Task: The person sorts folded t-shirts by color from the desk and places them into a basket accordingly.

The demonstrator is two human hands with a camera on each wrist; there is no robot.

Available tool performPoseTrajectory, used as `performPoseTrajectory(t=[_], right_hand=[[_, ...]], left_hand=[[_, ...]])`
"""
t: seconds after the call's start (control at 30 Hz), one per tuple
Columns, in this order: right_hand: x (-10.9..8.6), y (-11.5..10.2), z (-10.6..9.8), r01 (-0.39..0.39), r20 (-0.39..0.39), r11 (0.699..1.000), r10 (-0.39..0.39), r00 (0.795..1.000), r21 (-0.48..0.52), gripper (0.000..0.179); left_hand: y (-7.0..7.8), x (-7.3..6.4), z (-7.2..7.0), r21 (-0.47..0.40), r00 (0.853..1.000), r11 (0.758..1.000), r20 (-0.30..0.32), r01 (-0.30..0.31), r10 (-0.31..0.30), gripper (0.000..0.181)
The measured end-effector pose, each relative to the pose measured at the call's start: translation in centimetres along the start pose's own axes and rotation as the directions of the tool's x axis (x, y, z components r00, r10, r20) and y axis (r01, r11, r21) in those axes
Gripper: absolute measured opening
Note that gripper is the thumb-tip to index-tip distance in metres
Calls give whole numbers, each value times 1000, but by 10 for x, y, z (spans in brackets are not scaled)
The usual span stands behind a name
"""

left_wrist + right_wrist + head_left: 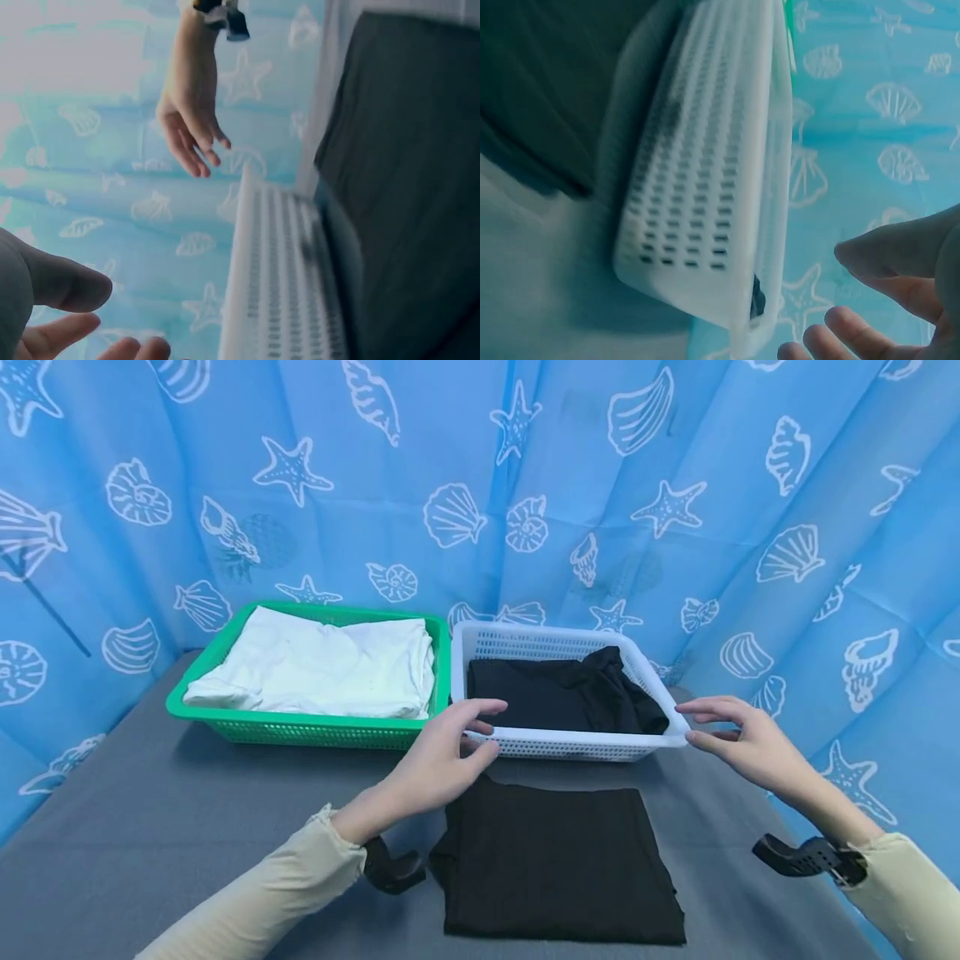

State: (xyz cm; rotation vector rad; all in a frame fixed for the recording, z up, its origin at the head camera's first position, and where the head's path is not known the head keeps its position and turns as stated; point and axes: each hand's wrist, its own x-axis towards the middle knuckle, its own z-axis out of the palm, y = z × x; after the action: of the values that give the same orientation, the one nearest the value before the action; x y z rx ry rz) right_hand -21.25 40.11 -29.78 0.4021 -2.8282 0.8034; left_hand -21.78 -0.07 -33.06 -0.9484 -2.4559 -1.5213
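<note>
A white plastic basket with a folded black garment inside stands at the back of the table. My left hand hovers by its front left corner, thumb and fingers apart and holding nothing. At the other end, my right hand is beside the right rim, its fingers loosely bent and holding nothing; whether the fingertips touch the rim I cannot tell. Flat on the table in front of the basket lies a second folded black garment. The left wrist view also shows the right hand beyond the basket's end.
To the left, a green basket holds folded white cloth and stands against the white basket. A grey cloth covers the table. Behind everything hangs a blue curtain printed with shells and starfish.
</note>
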Motion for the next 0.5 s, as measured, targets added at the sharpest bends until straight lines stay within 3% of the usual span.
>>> performPoseTrajectory(t=[0.1,0.23,0.33,0.43,0.5], right_hand=[[-14,-8,0,-30,36,999,29,999,23,36],[-26,-13,-1,-119,200,982,87,976,150,40],[-31,-11,-1,-208,347,939,106,932,273,43],[-35,-4,4,-308,467,882,117,877,357,47],[-38,4,10,-401,524,828,158,837,391,49]], left_hand=[[1,-17,2,-72,998,996,30,51,-49,46],[-3,-33,3,-99,980,980,116,175,-163,51],[-8,-39,3,-72,949,961,193,267,-249,55],[-13,-42,5,-30,920,943,231,332,-317,56],[-17,-43,8,3,900,929,248,371,-360,57]])
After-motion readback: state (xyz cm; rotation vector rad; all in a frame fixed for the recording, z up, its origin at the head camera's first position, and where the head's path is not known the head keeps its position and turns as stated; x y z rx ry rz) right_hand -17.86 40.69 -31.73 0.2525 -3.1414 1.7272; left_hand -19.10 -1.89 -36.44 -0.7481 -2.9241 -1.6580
